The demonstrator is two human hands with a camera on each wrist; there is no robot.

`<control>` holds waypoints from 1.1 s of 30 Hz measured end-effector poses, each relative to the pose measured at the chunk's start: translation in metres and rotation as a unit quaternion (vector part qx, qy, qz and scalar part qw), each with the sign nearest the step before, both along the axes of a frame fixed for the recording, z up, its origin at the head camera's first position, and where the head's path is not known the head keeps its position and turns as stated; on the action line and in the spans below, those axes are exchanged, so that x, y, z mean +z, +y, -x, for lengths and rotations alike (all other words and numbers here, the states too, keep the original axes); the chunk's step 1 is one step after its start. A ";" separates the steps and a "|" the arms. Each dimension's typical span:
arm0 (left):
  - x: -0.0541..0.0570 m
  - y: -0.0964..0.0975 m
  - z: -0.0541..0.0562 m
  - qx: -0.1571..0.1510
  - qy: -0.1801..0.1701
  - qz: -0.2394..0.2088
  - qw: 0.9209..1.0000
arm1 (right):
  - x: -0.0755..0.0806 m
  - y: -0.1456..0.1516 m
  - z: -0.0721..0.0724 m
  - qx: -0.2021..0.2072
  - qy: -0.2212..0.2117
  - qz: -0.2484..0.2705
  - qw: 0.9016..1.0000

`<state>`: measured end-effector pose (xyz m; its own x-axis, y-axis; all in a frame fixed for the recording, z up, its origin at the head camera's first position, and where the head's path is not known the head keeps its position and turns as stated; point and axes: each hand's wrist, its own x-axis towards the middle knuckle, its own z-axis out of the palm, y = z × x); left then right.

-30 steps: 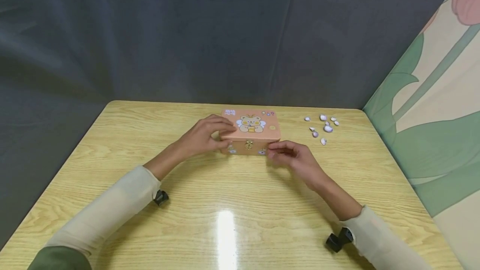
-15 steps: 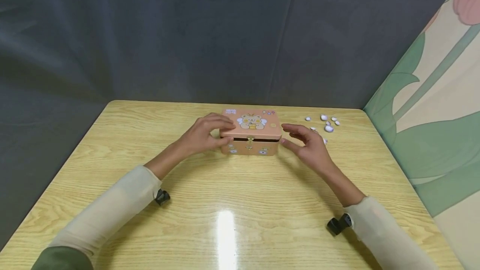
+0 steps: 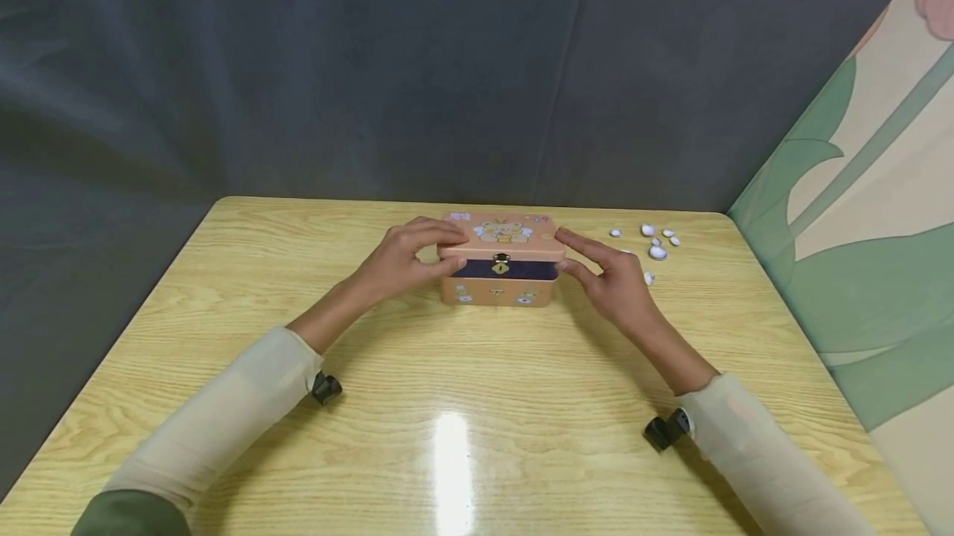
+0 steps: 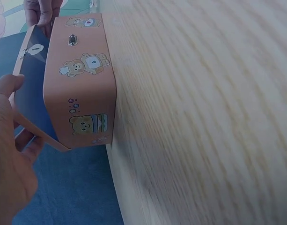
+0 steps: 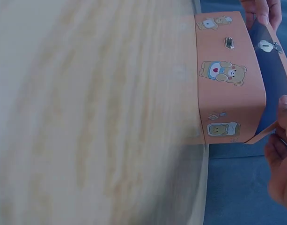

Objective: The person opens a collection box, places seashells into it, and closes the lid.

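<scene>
A salmon-pink tin box (image 3: 477,297) with cartoon bears sits near the far edge of the table. Its hinged lid (image 3: 477,250) is raised part way, and a dark gap shows between lid and body. My left hand (image 3: 406,261) grips the lid's left front corner, thumb under the rim and fingers on top. At the other front corner my right hand (image 3: 619,283) pinches the lid the same way. A gold clasp (image 3: 501,263) hangs from the lid's front. Both wrist views show the box body (image 4: 82,89) from its sides, with a catch (image 5: 229,42) on the front.
Several small white-and-purple seashells (image 3: 657,253) lie right of the box, partly behind the right hand. A dark curtain (image 3: 387,89) hangs behind the wooden table (image 3: 358,437). Flower-patterned cloth (image 3: 879,213) borders the right side.
The lid has gone from closed to partly raised. My right hand left the lower front, moved up and took hold of the lid's right corner. My left hand rose slightly with the lid.
</scene>
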<state>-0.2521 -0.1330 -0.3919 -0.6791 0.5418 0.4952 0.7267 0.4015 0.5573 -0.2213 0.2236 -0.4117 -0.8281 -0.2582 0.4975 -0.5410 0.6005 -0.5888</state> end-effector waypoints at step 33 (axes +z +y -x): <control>0.021 0.019 0.001 0.081 -0.040 -0.100 0.991 | 0.030 -0.005 0.017 -0.059 -0.014 0.093 0.994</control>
<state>-0.2532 -0.1139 -0.3709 -0.7911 0.3184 0.5223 0.6114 0.3851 0.6913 -0.2383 0.2190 -0.3817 -0.8616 -0.0651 0.5033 -0.4551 0.5381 -0.7095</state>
